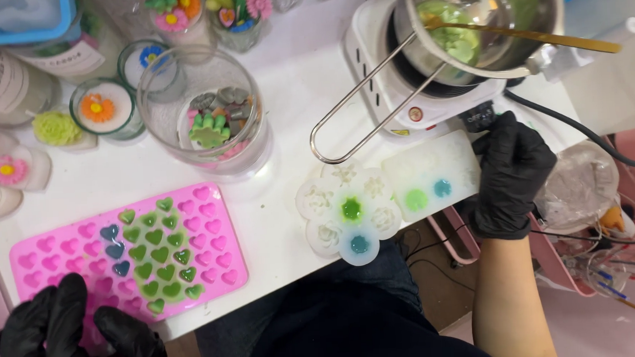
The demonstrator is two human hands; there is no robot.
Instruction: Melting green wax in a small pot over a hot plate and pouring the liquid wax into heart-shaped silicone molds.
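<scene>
1. The pink silicone heart-cavity mould (pixel 129 243) is lying flat on the white counter (pixel 291 93), near its front edge; a patch of its hearts is holding green and blue fill.
2. The left hand (pixel 76 339), black-gloved, is pressing on the mould's near left corner; its grip is spread open, fingers splayed, clasping nothing.
3. The right hand (pixel 509 172), also black-gloved, is resting against the right end of the translucent white rectangular mould (pixel 429 172); whether its grip is closing on anything, I cannot tell.
4. A translucent flower-shaped mould (pixel 348 209) is sitting between the two moulds, showing green and blue centres.
5. Behind, a steel pouring pot (pixel 479 21) of green wax is sitting on a white hotplate (pixel 400 94); a clear glass jar (pixel 209 115) of wax shapes is standing beyond the pink mould.
</scene>
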